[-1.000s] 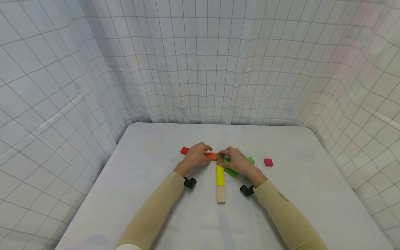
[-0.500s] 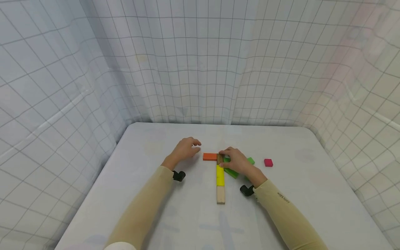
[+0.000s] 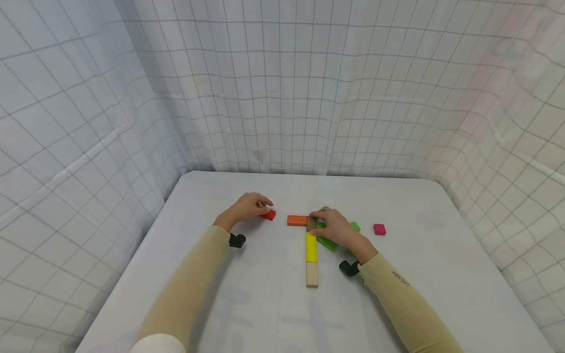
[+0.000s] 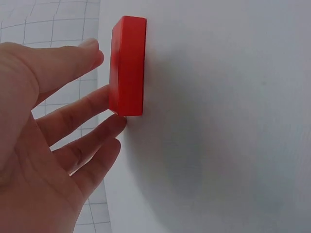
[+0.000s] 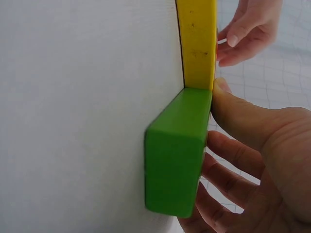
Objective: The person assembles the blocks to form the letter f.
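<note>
My left hand (image 3: 246,209) lies on the white table (image 3: 220,304), its straight fingertips against the side of a small red block (image 3: 268,214). In the left wrist view the fingers (image 4: 97,104) touch the red block (image 4: 128,65) from one side only. My right hand (image 3: 334,226) rests on top of a green block (image 3: 327,242), fingertips at a brown block (image 3: 310,224). An orange block (image 3: 296,220) butts against the brown one; a yellow block (image 3: 311,247) and a plain wood block (image 3: 312,274) run toward me. The right wrist view shows the thumb (image 5: 243,114) on the green block (image 5: 177,150).
A second green block (image 3: 355,226) peeks out behind my right hand, and a magenta block (image 3: 378,229) lies further right. Gridded white curtains (image 3: 282,98) enclose the table on three sides. The table's left edge (image 3: 145,255) is close to my left forearm.
My left hand has drawn away leftward from the orange block and now sits at the red block. The right hand and the row of blocks have not moved.
</note>
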### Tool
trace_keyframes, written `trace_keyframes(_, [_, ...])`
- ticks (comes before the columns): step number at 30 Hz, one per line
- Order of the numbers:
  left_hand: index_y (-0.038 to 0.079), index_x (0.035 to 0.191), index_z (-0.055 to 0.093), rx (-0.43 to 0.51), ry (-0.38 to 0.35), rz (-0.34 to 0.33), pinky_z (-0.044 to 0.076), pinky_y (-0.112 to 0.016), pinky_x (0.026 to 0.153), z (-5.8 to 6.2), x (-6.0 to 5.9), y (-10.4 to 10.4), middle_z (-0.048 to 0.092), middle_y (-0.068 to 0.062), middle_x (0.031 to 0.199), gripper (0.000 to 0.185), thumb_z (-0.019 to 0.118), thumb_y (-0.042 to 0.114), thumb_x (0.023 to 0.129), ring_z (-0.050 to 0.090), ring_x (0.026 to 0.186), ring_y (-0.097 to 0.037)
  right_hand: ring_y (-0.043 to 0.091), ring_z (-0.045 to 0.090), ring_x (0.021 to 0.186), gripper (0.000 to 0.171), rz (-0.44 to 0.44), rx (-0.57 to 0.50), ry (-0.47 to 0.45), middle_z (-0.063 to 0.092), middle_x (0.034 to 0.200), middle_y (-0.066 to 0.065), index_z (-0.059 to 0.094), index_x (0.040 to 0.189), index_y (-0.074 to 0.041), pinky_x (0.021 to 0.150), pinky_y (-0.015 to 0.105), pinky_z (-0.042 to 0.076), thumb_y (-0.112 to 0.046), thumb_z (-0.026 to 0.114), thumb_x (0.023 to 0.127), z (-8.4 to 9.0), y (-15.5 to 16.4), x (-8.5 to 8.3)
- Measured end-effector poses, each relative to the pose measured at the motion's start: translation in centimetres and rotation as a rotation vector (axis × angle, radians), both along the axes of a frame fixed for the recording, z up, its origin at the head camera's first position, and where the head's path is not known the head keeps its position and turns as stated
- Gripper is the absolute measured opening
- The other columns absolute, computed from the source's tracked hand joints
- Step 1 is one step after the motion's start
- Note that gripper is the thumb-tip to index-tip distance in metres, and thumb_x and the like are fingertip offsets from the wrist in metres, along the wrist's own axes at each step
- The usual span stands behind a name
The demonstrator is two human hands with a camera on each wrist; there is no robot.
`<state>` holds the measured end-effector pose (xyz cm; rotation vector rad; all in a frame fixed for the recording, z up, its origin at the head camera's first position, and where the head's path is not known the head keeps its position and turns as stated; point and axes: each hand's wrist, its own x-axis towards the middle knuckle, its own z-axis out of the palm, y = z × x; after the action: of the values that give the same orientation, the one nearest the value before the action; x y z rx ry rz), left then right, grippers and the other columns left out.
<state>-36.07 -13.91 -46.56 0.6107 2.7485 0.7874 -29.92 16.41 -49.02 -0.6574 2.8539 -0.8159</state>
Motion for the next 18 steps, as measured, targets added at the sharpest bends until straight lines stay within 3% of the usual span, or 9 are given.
trace_keyframes(11, [0.026,0.111,0.067,0.096,-0.066,-0.027,0.042,-0.034,0.08,-1.3,-1.3,-1.3,0.057,0.005,0.107,0.025,0.063,0.025,0.086,0.048,0.097,-0.016,0.02,0.048,0.108,0.058,0.006,-0.006,-0.005,0.051,0.12,0.002,0.054,0.128,-0.016,0.091,0.038,0.04,-0.036,0.072,0.076,-0.1,0.1,-0.1])
trace_keyframes(18, [0.023,0.102,0.071,0.077,-0.041,-0.037,0.041,-0.033,0.08,-1.3,-1.4,-1.0,0.057,0.005,0.101,0.02,0.068,0.023,0.083,0.049,0.096,-0.016,0.021,0.048,0.107,0.059,0.008,-0.012,-0.001,0.051,0.119,0.002,0.054,0.128,-0.017,0.091,0.038,0.04,-0.037,0.072,0.076,0.0,0.1,-0.1])
